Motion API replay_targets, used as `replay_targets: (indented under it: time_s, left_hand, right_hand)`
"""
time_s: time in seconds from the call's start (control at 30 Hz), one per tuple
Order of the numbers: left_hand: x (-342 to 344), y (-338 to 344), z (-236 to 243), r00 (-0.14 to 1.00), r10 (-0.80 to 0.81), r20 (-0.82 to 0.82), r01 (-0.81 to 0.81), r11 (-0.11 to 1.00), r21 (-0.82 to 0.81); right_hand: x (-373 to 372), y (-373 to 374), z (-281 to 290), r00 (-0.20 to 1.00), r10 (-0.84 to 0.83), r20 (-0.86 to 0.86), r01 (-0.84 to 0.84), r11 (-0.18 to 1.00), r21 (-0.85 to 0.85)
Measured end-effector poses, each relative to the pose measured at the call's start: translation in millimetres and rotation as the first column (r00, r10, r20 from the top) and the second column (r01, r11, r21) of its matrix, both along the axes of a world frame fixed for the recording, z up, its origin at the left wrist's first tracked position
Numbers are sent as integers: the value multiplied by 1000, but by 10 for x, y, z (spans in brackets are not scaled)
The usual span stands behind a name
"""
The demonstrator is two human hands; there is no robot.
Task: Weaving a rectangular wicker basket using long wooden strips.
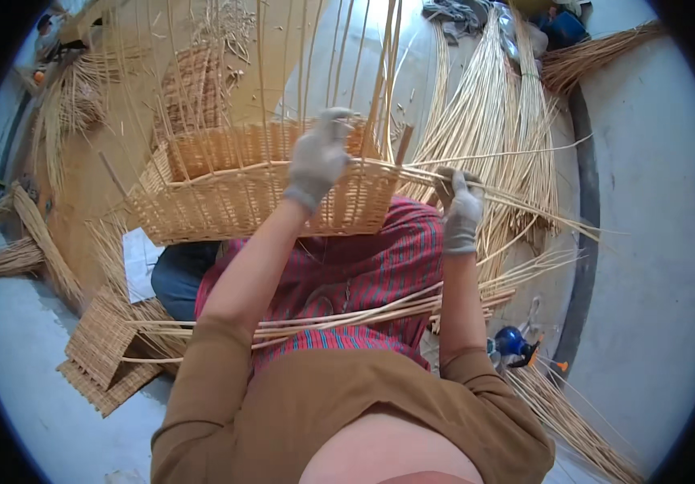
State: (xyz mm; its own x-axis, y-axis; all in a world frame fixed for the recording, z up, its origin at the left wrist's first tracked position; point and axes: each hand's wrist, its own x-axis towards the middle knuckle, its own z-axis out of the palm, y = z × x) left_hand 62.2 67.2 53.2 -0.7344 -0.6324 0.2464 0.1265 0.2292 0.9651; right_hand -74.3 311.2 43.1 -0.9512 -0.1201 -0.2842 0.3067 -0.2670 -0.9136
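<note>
A rectangular wicker basket (254, 198), with tall upright stakes (303, 73) along its sides, lies across my lap. My left hand (319, 161), in a pale grey glove, is over the basket's near rim. Its fingers are bent and slightly blurred among the stakes; what they hold is hidden. Past the basket's right corner, beside a short thick stick (404, 145), my gloved right hand (462, 208) is closed around several long wicker rods (533, 208). These run from the rim out to the right.
More loose rods (396, 310) lie across my lap over a striped red cloth (388, 250). Large wicker bundles (484, 105) spread at the right. Woven panels (93, 343) are at the lower left; a blue spray bottle (511, 343) is by my right elbow.
</note>
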Motion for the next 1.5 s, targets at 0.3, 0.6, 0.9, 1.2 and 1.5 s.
replay_targets:
  time_s: [0.3,0.6,0.9,1.2,1.5]
  left_hand:
    - [-404,303,-576,895,-107,433,88,994,64]
    - [-366,274,-312,875,-104,473,107,994,21]
    - [-287,482,-156,961,20,277,218,564,-797]
    - [-353,509,-461,971,69,230,170,476,-863]
    - [-448,639,-328,749,195,634,414,609,-677]
  right_hand:
    - [-633,-1422,1018,413,675,-611,-82,696,713]
    - [-462,-378,132,760,-247,-601,286,958,-32]
    - [-902,-257,-539,715,-208,-668,252,967,-32]
    - [-830,-164,-255,868,-180,-462,112,979,-172]
    - [570,-690,492,7,774,-633,-777,403,483]
